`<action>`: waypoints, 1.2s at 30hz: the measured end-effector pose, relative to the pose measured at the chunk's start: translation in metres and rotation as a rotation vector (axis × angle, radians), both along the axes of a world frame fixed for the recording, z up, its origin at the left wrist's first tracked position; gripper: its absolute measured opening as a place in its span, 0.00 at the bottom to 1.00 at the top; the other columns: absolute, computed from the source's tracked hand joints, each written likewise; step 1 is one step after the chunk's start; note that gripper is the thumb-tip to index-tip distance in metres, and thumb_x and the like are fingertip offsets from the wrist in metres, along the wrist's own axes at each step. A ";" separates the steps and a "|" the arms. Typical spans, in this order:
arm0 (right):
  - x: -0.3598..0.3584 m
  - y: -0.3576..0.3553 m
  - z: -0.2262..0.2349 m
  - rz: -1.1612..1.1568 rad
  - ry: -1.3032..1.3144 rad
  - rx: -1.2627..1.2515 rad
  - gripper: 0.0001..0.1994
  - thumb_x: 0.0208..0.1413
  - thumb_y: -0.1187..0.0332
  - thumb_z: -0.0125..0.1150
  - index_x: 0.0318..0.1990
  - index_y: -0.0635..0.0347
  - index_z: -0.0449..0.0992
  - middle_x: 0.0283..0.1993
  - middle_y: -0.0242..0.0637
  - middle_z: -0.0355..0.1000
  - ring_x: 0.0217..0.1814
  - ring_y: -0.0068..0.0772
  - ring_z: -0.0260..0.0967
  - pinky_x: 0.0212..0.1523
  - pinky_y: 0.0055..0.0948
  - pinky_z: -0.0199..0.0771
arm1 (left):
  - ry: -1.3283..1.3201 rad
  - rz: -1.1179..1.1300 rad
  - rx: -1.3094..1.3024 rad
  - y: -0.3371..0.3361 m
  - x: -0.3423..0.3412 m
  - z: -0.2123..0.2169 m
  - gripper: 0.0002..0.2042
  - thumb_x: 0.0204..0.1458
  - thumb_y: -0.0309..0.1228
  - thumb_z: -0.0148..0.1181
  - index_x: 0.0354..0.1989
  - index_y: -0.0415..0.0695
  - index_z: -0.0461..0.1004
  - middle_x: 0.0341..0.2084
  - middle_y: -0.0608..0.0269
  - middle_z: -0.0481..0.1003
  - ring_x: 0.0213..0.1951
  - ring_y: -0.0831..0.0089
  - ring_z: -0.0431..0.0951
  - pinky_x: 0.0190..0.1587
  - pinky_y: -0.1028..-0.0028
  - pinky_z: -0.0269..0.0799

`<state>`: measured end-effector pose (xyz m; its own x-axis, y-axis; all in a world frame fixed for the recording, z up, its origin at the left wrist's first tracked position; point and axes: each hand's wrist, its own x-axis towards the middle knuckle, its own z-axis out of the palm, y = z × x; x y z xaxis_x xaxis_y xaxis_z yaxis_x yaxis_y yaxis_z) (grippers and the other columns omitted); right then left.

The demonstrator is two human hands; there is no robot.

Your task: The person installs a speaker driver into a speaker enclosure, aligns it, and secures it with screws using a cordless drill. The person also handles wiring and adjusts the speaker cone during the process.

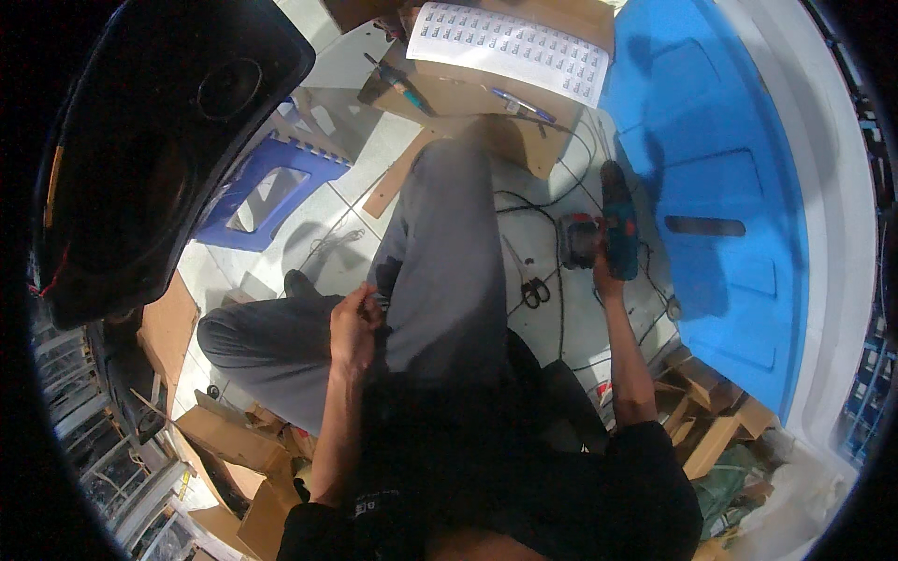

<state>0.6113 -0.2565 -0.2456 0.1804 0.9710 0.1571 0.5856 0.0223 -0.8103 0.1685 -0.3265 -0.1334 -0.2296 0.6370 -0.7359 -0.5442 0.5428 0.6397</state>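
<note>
My right hand (604,264) is wrapped round the handle of a teal and black cordless drill (621,229), held over the floor at the right with its chuck toward the far side. Its battery sticks out to the left. My left hand (353,327) is closed with curled fingers above my lap, beside my raised knee; whatever it may hold is too small to make out. Black-handled scissors (534,292) lie on the floor between my leg and the drill, near a dark cable (559,318).
A large black speaker cabinet (187,122) stands at the left near a blue-purple plastic stool (253,192). Ahead, cardboard (449,89) bears a label sheet (510,47), a screwdriver (398,84) and a pen (522,105). A blue plastic panel (720,187) rises at right; cardboard boxes (229,435) lie near left.
</note>
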 end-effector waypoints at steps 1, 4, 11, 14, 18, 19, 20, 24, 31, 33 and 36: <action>0.001 -0.003 -0.002 -0.005 -0.061 -0.035 0.17 0.58 0.73 0.60 0.56 0.56 0.75 0.53 0.39 0.75 0.54 0.40 0.71 0.54 0.35 0.69 | -0.003 -0.013 0.018 0.000 0.000 0.001 0.11 0.62 0.36 0.55 0.38 0.39 0.73 0.20 0.72 0.62 0.23 0.79 0.60 0.27 0.76 0.53; 0.004 -0.015 -0.008 0.017 0.011 0.089 0.18 0.58 0.74 0.59 0.57 0.59 0.74 0.56 0.41 0.73 0.58 0.41 0.69 0.57 0.36 0.68 | -0.024 -0.009 0.018 0.000 -0.001 0.001 0.11 0.62 0.36 0.55 0.38 0.39 0.73 0.20 0.71 0.62 0.23 0.78 0.60 0.27 0.77 0.53; 0.040 -0.040 -0.023 0.032 -0.290 -0.043 0.22 0.56 0.71 0.61 0.59 0.63 0.71 0.56 0.49 0.72 0.58 0.49 0.68 0.56 0.39 0.68 | 0.001 -0.052 -0.070 -0.002 -0.022 0.007 0.10 0.60 0.34 0.55 0.38 0.39 0.73 0.21 0.68 0.66 0.21 0.78 0.63 0.21 0.74 0.56; 0.055 -0.069 -0.027 0.007 -0.402 -0.279 0.23 0.55 0.69 0.62 0.59 0.64 0.71 0.55 0.52 0.72 0.57 0.53 0.69 0.56 0.41 0.68 | 0.247 -0.095 0.181 -0.006 -0.028 0.027 0.09 0.62 0.32 0.53 0.35 0.40 0.73 0.20 0.69 0.65 0.20 0.78 0.62 0.21 0.74 0.55; 0.080 -0.109 0.002 0.268 -0.679 -0.539 0.22 0.53 0.62 0.67 0.49 0.71 0.76 0.44 0.54 0.77 0.48 0.53 0.74 0.48 0.47 0.73 | -0.095 0.149 0.218 -0.012 -0.066 0.071 0.12 0.64 0.37 0.54 0.34 0.41 0.72 0.18 0.73 0.62 0.19 0.83 0.60 0.19 0.81 0.49; 0.079 -0.107 0.009 0.653 -1.295 -0.689 0.17 0.52 0.65 0.67 0.44 0.71 0.79 0.39 0.51 0.79 0.40 0.49 0.77 0.45 0.43 0.75 | -0.083 0.200 0.247 -0.016 -0.078 0.082 0.12 0.64 0.38 0.54 0.33 0.41 0.72 0.17 0.73 0.61 0.19 0.83 0.59 0.19 0.82 0.48; 0.083 -0.106 0.029 0.666 -1.078 -0.806 0.17 0.53 0.65 0.66 0.46 0.69 0.78 0.41 0.50 0.78 0.42 0.48 0.76 0.47 0.42 0.74 | -0.081 0.239 0.297 -0.022 -0.092 0.092 0.13 0.64 0.38 0.54 0.33 0.41 0.72 0.17 0.74 0.60 0.18 0.84 0.58 0.18 0.82 0.48; 0.045 -0.075 0.136 0.627 -0.747 -0.835 0.20 0.56 0.65 0.66 0.54 0.61 0.74 0.50 0.47 0.76 0.51 0.43 0.72 0.54 0.38 0.70 | -0.062 0.400 0.400 -0.038 -0.135 0.117 0.14 0.64 0.40 0.54 0.31 0.42 0.72 0.16 0.74 0.60 0.15 0.84 0.55 0.16 0.81 0.45; -0.210 0.006 0.347 0.682 -0.421 -0.027 0.12 0.52 0.68 0.67 0.41 0.64 0.80 0.35 0.45 0.78 0.34 0.46 0.75 0.39 0.39 0.72 | -0.399 0.598 0.500 -0.040 -0.166 0.151 0.13 0.63 0.41 0.55 0.31 0.46 0.72 0.17 0.74 0.64 0.12 0.83 0.53 0.14 0.79 0.44; -0.281 0.019 0.391 0.811 -0.375 0.205 0.07 0.52 0.72 0.66 0.38 0.63 0.81 0.31 0.42 0.77 0.30 0.42 0.75 0.34 0.37 0.71 | -0.301 0.569 0.581 -0.037 -0.173 0.173 0.14 0.63 0.42 0.56 0.31 0.46 0.69 0.15 0.74 0.59 0.14 0.83 0.54 0.16 0.79 0.44; -0.373 0.048 0.443 1.038 -0.355 0.866 0.06 0.50 0.75 0.67 0.36 0.63 0.81 0.32 0.42 0.77 0.30 0.39 0.74 0.32 0.33 0.72 | -0.082 0.509 0.661 -0.032 -0.188 0.218 0.18 0.62 0.44 0.58 0.22 0.50 0.66 0.13 0.78 0.56 0.15 0.84 0.51 0.17 0.79 0.44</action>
